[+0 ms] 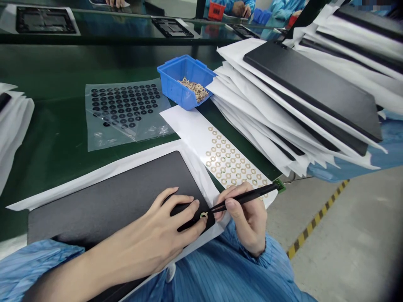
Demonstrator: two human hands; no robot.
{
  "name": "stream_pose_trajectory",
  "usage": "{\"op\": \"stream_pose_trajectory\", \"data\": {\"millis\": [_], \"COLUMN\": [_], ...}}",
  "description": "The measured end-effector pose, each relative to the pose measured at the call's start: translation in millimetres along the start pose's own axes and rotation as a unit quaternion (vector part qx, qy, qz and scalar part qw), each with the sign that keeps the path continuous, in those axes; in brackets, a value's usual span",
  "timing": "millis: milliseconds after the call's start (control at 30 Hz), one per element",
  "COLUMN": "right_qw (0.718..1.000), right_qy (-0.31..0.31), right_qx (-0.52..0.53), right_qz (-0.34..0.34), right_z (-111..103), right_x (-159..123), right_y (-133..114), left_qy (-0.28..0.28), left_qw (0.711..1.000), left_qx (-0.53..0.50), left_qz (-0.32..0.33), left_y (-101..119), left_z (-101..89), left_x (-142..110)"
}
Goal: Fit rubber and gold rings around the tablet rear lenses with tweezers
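Observation:
A dark flat panel (126, 191) lies on white wrapping paper (103, 167) in front of me. My left hand (170, 224) rests on its right part, fingers spread and flat. Black tweezers (248, 195) are gripped in my right hand (248, 218). Their tips meet a small ring-shaped sticker (204, 215) at the panel's right corner, close to my left fingertips. Beside the panel, a white sheet (185, 123) carries rows of tan ring stickers (233, 160); my right hand covers part of its near end.
A blue bin (170, 79) holds many small tan pieces. A clear sheet of black discs (126, 105) lies left of it. Paper-wrapped panels (311, 88) are stacked at right. Across the bench, framed parts (45, 20) sit on a line near other people's hands (241, 9).

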State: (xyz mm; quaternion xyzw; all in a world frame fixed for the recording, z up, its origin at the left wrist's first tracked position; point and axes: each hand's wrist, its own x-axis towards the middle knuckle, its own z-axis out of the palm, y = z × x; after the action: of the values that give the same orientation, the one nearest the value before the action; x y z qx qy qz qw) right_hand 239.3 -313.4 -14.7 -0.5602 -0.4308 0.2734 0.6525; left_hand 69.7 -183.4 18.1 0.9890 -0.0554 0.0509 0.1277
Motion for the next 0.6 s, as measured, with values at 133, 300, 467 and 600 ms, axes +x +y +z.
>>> {"op": "stream_pose_trajectory", "data": {"millis": [133, 300, 467, 600], "right_qw": [1.000, 0.997, 0.997, 0.997], "right_qy": [-0.010, -0.009, -0.038, -0.052], "right_qx": [-0.021, -0.045, -0.026, 0.058], "right_qz": [-0.020, -0.056, -0.054, -0.031], "right_z": [-1.3, -2.4, -0.6, -0.3], "right_x": [-0.1, -3.1, -5.4, -11.1], "right_y": [2.2, 5.8, 4.9, 4.6], "left_qy": [0.003, 0.034, 0.048, 0.057], "left_qw": [1.000, 0.999, 0.999, 0.998], "left_qx": [-0.009, -0.013, -0.020, -0.024], "left_qz": [0.012, -0.006, 0.004, 0.001], "left_y": [-2.2, -1.7, -4.4, -7.4], "left_z": [1.7, 5.2, 6.1, 6.0], "left_x": [-3.4, -3.9, -1.2, -0.9]}}
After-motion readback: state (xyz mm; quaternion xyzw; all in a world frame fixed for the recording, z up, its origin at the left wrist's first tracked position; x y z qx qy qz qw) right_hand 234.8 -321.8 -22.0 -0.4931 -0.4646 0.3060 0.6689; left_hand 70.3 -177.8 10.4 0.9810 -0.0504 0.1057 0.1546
